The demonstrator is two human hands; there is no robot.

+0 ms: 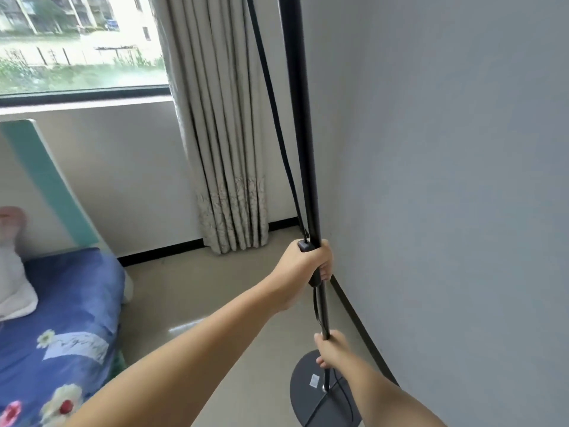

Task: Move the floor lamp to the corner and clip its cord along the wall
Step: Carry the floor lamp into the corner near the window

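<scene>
Left hand (303, 260): fingers (325, 268) wrapped fully around the lamp pole (300, 118), at mid height; the same grip also traps a small black block on the cord (274, 118).
Right hand (331, 352): fingers closed around the lower pole, below the left hand and just above the base (308, 392).
Lamp pole: black, near upright, leaning slightly; runs up past the left-hand fingers and out of the top of the frame.
Cord: black; above the left-hand fingers it diverges from the pole up and to the left; below them it hangs in a loose loop beside the pole, down toward the right-hand fingers.
Base: round, dark grey disc, directly below the right-hand fingers; a small light label on its top face. Whether it rests flat on the floor (200, 288) cannot be told.
Wall (462, 180): plain grey, just to the right of both sets of fingers; black skirting along its foot.
Curtain (221, 134): beige, pleated, beyond the left-hand fingers, hanging at the room corner beside the window (77, 41).
Bed (61, 318): blue floral cover, well to the left of the fingers.
</scene>
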